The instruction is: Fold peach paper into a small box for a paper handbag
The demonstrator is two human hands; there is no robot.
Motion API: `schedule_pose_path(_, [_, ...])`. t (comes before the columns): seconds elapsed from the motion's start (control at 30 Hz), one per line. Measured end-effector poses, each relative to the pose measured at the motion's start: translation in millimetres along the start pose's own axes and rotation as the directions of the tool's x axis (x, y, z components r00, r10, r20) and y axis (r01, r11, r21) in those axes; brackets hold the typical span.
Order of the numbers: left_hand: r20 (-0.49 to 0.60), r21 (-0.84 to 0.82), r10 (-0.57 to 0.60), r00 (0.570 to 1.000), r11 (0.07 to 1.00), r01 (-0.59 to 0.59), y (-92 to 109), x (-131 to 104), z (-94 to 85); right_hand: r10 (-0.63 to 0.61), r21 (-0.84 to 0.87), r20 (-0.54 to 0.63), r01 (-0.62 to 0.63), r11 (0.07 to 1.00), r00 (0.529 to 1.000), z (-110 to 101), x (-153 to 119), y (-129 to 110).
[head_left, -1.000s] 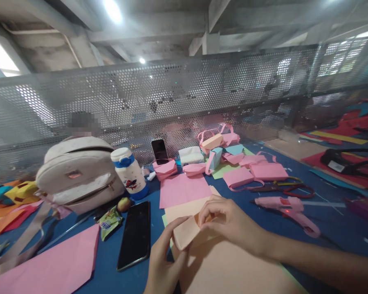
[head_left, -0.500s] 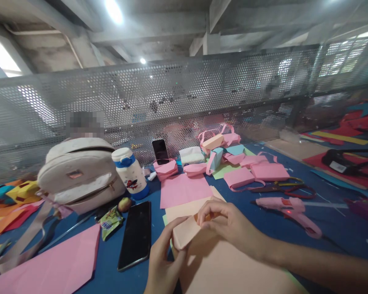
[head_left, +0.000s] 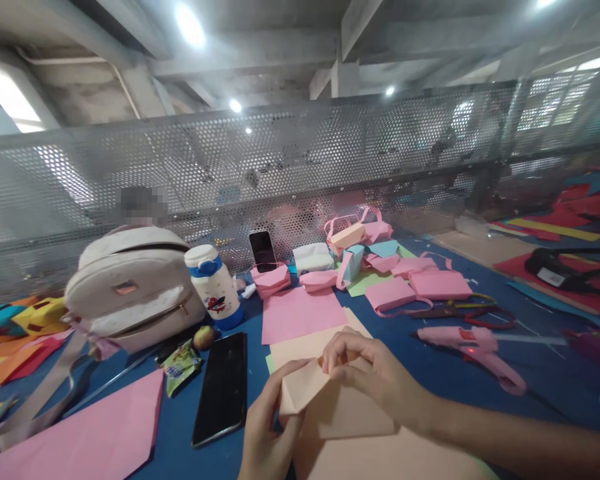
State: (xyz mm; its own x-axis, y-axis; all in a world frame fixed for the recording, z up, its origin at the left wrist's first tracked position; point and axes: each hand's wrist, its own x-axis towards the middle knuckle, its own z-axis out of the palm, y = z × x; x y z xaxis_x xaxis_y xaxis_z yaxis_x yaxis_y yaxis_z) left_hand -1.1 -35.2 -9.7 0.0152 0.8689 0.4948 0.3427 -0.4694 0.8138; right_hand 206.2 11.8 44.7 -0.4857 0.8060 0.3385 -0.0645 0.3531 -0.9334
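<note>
A small folded peach paper box [head_left: 304, 387] is held at the lower middle. My left hand [head_left: 275, 413] grips its left side between thumb and fingers. My right hand [head_left: 370, 373] pinches the paper at the box's upper right edge, its fingertips partly inside the fold. Beneath both hands lie large peach sheets [head_left: 380, 450], with a pink sheet [head_left: 303, 313] beyond them. Several folded pink pouches with strips, such as one pouch [head_left: 390, 293], stand behind and to the right.
A black phone [head_left: 221, 390], white bottle [head_left: 214, 287] and white backpack [head_left: 135, 287] stand left. On the right are a pink glue gun [head_left: 480, 347] and scissors [head_left: 460, 308]. A perforated metal screen [head_left: 300, 173] runs behind.
The box is tilted slightly differently in my hands, and more of the peach paper below my right hand shows. The camera view has shifted slightly. Both hands keep their hold.
</note>
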Motion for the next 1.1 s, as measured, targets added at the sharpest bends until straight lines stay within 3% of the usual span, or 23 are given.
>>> schedule_pose_path(0.13, [-0.015, 0.014, 0.060, 0.998, 0.998, -0.060, 4, 0, 0.3, -0.075, -0.125, 0.023, 0.077, 0.989, 0.997, -3, 0, 3])
schedule_pose_path(0.23, [-0.002, 0.123, 0.214, 0.977, 0.969, -0.212, 15, 6, -2.4, -0.182, -0.287, 0.085, 0.199, 0.937, 0.980, -5, 0, 3])
schedule_pose_path(0.33, [0.081, 0.302, 0.356, 0.931, 0.882, -0.363, 30, 15, -7.5, -0.228, -0.355, 0.109, 0.252, 0.900, 0.968, -4, -1, 1])
schedule_pose_path(0.47, [0.133, 0.414, 0.454, 0.881, 0.782, -0.465, 47, 26, -11.8, -0.205, -0.322, 0.076, 0.218, 0.921, 0.976, 0, -3, -1])
schedule_pose_path(0.63, [0.152, 0.514, 0.512, 0.846, 0.690, -0.510, 52, 32, -11.7, -0.202, -0.271, 0.044, 0.206, 0.940, 0.978, 4, -5, -3])
schedule_pose_path(0.73, [0.166, 0.524, 0.549, 0.819, 0.655, -0.545, 54, 34, -11.0, -0.196, -0.257, 0.031, 0.197, 0.946, 0.980, 6, -6, -4])
schedule_pose_path(0.93, [0.195, 0.516, 0.662, 0.724, 0.559, -0.649, 66, 38, -12.0, -0.145, -0.209, 0.021, 0.147, 0.967, 0.989, 10, -8, -8])
schedule_pose_path(1.1, [0.208, 0.533, 0.671, 0.712, 0.533, -0.658, 69, 38, -14.1, -0.116, -0.101, -0.033, 0.112, 0.989, 0.993, 6, -6, -6])
